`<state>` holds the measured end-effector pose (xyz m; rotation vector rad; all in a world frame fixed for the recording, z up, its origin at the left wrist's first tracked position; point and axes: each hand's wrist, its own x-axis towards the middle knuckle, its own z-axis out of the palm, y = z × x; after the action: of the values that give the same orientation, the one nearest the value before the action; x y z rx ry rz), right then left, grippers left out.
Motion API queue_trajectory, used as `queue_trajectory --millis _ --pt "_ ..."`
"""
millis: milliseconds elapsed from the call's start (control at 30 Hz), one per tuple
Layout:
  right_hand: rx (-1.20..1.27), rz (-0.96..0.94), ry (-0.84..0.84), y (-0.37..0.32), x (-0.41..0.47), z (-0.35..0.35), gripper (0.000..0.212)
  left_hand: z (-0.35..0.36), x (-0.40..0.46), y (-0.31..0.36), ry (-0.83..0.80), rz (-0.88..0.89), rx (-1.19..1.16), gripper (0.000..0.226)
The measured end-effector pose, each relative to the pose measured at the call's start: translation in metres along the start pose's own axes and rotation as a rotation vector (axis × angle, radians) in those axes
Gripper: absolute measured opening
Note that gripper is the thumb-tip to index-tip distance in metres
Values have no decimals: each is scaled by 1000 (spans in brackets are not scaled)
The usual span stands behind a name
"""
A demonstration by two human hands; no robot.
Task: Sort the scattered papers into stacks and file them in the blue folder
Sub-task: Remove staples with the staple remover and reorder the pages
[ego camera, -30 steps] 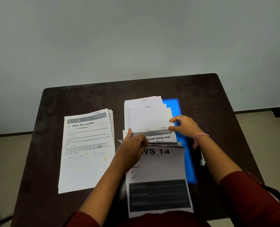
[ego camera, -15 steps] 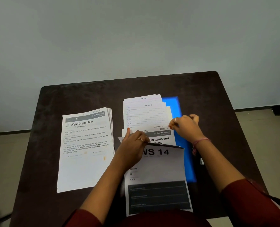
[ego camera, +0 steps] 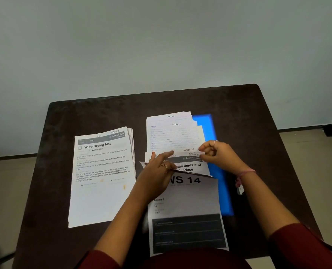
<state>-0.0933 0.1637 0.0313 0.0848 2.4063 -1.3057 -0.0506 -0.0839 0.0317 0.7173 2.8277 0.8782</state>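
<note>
I'm seeing the blue folder (ego camera: pixel 220 171) lying flat on the dark table (ego camera: pixel 258 121), mostly covered by a fanned pile of papers (ego camera: pixel 173 133). My left hand (ego camera: pixel 159 169) is pressing on the pile with fingers bent over a lifted sheet edge, and my right hand (ego camera: pixel 217 154) is pinching the pile's right edge. A neat stack (ego camera: pixel 101 177) titled "Wipe Drying Mat" is lying well apart to the left
</note>
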Motion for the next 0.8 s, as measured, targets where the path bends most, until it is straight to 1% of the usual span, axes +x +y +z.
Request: queue_trajectory --millis 67,100,233,267,300,333,367,400,467,500,567,600,700,800 --pt "212 23 -114 -7 -9 -7 26 0 0 -1 2 -7 -22 12" --pt "252 22 -167 -9 -13 -10 26 -1 0 -1 4 -14 -34 12" --pt "236 23 -382 -10 -23 -23 15 -4 2 -1 -38 -50 -60 14" --pt "263 46 -423 -10 -24 -24 12 -5 4 0 -61 -63 -56 16" --pt "295 72 -425 -9 -23 -25 12 -7 5 1 -89 -79 -49 19" --pt "317 98 -390 -9 -20 -25 18 -9 6 2 -116 -94 -47 21" --pt "316 120 -316 -7 -15 -25 24 -10 7 2 -131 -102 -49 23" --pt "292 133 -218 -4 -8 -23 25 -11 8 3 -130 -108 -56 23" --pt "139 144 -43 4 11 -18 18 -13 7 7 -104 -127 -67 24" --pt "26 147 -11 9 20 -15 23 -13 6 9 -82 -148 -87 24" --pt "-159 159 -35 16 31 -8 35 -14 5 12 -54 -197 -153 24" --pt "-202 158 -47 16 33 -6 35 -14 4 13 -55 -208 -181 24" --pt "-206 141 -4 16 34 -1 25 -13 3 11 -81 -171 -170 22" --pt "-261 114 37 16 33 0 17 -12 2 8 -77 -144 -159 19"
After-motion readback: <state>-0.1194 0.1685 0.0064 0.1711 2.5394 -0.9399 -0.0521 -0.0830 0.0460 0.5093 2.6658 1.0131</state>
